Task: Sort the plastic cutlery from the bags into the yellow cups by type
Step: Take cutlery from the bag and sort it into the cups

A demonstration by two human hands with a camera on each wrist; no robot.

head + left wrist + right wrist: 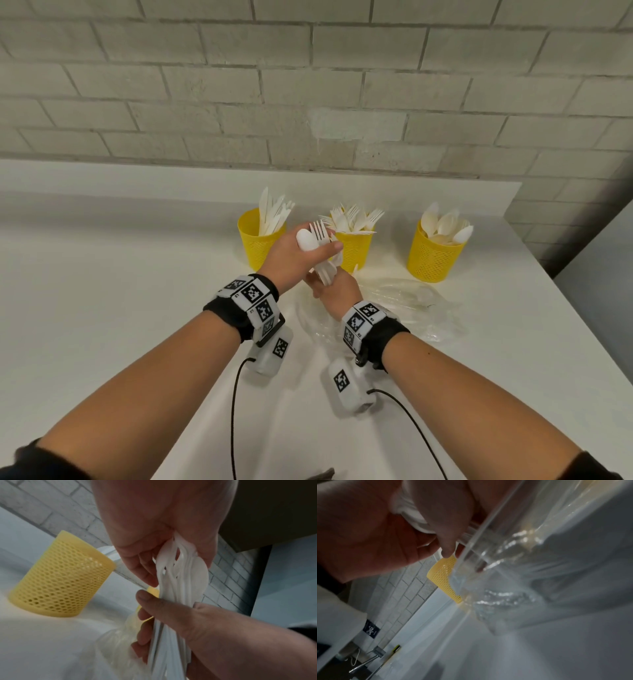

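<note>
Three yellow mesh cups stand in a row near the wall: the left cup [255, 245] holds knives, the middle cup [356, 250] forks, the right cup [433, 257] spoons. In front of the middle cup both hands hold one bundle of white cutlery [320, 245], with a spoon bowl and fork tines showing on top. My left hand [308, 248] grips its upper part, thumb across the front. My right hand [329, 287] grips the handles from below. In the left wrist view the left hand [163, 561] curls around the bundle [181, 577] above the right hand [171, 622].
Crumpled clear plastic bags [411, 301] lie on the white table [102, 274] right of and under the hands; a bag [513, 561] fills much of the right wrist view. The brick wall [308, 85] is close behind the cups. The table's right edge drops off past the spoon cup.
</note>
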